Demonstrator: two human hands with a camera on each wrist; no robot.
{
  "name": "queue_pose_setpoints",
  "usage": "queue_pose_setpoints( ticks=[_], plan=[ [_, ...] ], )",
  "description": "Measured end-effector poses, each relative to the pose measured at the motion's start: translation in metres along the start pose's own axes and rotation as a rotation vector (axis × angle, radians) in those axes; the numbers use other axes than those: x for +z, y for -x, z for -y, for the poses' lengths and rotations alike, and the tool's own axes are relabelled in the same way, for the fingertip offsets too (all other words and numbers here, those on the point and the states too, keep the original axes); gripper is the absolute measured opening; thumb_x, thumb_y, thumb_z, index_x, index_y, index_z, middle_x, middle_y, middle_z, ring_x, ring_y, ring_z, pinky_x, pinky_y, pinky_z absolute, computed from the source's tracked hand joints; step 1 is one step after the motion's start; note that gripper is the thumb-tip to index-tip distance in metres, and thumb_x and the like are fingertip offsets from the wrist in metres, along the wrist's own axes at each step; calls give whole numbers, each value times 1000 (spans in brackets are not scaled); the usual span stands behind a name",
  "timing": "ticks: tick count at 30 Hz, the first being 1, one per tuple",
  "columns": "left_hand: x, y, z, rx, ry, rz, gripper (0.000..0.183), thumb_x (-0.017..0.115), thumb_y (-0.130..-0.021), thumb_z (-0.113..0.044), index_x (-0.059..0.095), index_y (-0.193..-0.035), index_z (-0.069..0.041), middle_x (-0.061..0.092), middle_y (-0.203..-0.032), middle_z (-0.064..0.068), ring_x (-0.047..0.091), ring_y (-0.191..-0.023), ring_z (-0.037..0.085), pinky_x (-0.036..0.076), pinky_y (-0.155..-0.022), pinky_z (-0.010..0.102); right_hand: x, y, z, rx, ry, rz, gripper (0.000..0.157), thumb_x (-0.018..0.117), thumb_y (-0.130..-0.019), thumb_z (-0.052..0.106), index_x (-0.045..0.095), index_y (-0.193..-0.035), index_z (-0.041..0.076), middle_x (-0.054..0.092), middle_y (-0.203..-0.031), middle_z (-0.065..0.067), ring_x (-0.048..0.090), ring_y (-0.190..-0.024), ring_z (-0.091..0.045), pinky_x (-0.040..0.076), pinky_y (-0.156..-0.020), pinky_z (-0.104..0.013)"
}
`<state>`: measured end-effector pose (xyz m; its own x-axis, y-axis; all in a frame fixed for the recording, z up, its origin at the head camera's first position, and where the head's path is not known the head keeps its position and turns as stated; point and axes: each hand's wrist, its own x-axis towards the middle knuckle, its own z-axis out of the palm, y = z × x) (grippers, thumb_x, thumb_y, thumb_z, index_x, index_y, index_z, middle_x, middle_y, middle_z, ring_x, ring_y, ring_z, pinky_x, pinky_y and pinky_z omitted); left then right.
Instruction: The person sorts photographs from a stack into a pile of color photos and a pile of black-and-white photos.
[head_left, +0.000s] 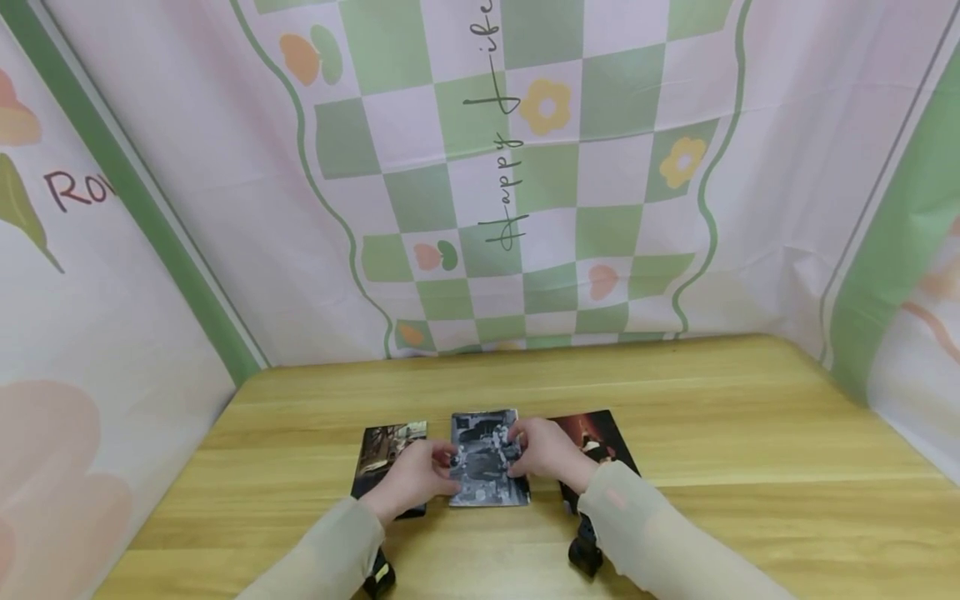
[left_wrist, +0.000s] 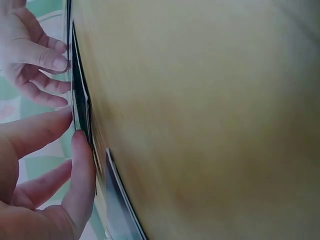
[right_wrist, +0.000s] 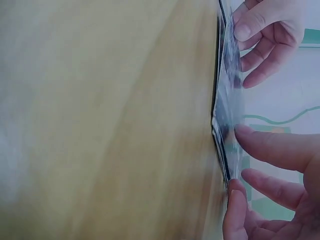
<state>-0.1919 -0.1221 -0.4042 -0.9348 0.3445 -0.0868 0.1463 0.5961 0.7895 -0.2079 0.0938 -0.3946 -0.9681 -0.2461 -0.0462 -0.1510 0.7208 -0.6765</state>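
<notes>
A black-and-white picture card (head_left: 483, 467) with a glossy surface lies upright to me in the middle of the table. My left hand (head_left: 415, 475) pinches its left edge between thumb and fingers. At its right edge my right hand (head_left: 551, 452) grips in the same way. In the right wrist view the card (right_wrist: 228, 95) looks thin and slightly bent, with layered edges close to the tabletop. A dark picture card (head_left: 372, 454) lies partly under my left hand and wrist. Another dark card with a red area (head_left: 617, 446) lies partly under my right wrist.
The wooden table (head_left: 712, 433) ends at a hanging cloth (head_left: 480, 200) with green checks and flowers. More printed cloth hangs at both sides. A black wrist device (head_left: 381, 575) shows under the left sleeve, and another black device (head_left: 585, 552) beside the right sleeve.
</notes>
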Motion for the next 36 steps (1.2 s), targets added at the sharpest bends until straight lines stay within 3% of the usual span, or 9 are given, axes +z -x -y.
queue_pose_setpoints(
  ticks=[17,28,36],
  plan=[
    [2,-2,0,-8,-54,-57,40,78,-72,-4,63,-109,4,62,-93,8,56,-81,16,51,-70,31,0,-1,-3,29,-49,15,39,84,-66,6,66,-101,4,57,-84,-7,50,-67,-16,46,-57,-30],
    [-5,1,-4,-31,86,2,50,73,-78,-5,55,-123,5,60,-103,13,59,-90,22,55,-69,33,-12,1,-4,16,-94,3,47,83,-69,9,64,-111,4,62,-93,-9,56,-76,-18,49,-61,-32],
    [-6,3,-16,-29,116,-3,48,72,-79,-3,55,-124,4,58,-105,15,58,-84,19,55,-65,32,-27,10,1,23,-140,-12,44,79,-74,9,63,-115,5,61,-100,-12,56,-80,-20,49,-60,-31]
  ],
)
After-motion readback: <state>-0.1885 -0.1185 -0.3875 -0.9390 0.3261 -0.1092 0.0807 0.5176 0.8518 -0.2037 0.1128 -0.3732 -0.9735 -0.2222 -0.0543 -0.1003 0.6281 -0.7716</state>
